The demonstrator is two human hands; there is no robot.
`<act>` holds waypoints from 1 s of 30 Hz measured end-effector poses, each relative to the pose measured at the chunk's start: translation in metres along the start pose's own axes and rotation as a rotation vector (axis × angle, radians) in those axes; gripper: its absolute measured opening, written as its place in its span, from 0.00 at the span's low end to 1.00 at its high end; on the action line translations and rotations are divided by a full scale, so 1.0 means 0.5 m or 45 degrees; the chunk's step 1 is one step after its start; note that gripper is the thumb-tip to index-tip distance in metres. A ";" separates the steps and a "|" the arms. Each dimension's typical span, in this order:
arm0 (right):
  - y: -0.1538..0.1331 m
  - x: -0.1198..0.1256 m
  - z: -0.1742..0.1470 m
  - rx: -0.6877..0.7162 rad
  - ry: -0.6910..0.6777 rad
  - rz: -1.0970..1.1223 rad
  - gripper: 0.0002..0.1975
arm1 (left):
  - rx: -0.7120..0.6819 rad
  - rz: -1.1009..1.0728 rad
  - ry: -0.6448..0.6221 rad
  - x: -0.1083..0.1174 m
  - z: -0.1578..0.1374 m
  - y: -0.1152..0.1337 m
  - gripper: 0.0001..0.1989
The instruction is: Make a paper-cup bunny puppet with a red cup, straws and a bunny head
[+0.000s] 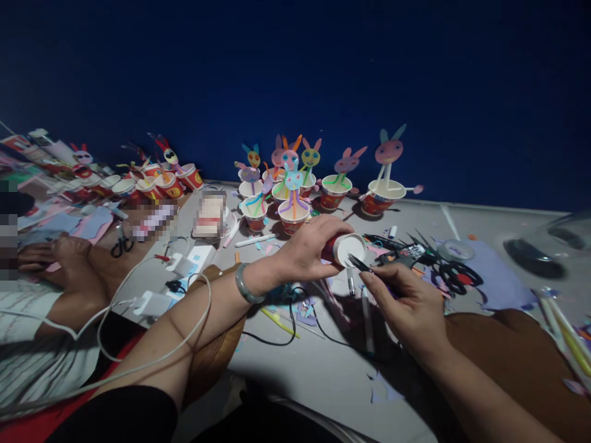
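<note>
A black sleeve [124, 418] leads to the left hand [307, 249], wrapped around a red cup [353, 249] above the middle of the worktop [327, 369]; the right hand [410, 301] grips a dark pointed tool [359, 263] at the cup's white end. Rabbit-like figures [389, 152] in cups [335, 195] near the back edge look finished; the held cup, showing none, seems unfinished.
</note>
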State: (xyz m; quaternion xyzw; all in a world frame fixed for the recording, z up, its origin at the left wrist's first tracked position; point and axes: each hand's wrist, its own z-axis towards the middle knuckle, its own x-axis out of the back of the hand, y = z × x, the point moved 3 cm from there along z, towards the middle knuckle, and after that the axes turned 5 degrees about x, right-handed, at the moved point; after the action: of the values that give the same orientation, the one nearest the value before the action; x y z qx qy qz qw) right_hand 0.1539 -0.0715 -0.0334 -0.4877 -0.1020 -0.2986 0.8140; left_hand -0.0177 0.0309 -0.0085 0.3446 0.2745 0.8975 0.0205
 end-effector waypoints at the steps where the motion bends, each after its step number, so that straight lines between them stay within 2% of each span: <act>1: -0.001 0.001 -0.001 0.014 0.009 -0.024 0.10 | -0.008 0.005 0.022 -0.001 0.000 0.002 0.21; 4: -0.005 0.002 0.000 0.051 0.017 -0.068 0.10 | -0.022 0.048 0.033 -0.004 -0.005 0.004 0.21; 9: -0.012 0.001 0.001 0.098 0.028 -0.068 0.10 | -0.049 0.137 -0.010 -0.015 -0.016 0.000 0.28; 26: -0.007 -0.003 -0.005 0.040 0.026 -0.025 0.10 | 0.039 0.186 0.042 -0.023 -0.017 0.008 0.24; 30: -0.003 -0.004 -0.002 -0.081 0.009 0.108 0.15 | 0.037 0.130 0.062 -0.020 -0.014 0.009 0.23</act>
State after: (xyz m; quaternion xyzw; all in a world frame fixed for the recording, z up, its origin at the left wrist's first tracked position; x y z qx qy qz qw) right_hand 0.1514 -0.0722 -0.0335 -0.5160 -0.0687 -0.2687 0.8104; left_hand -0.0138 0.0216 -0.0165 0.3365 0.2698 0.9015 -0.0370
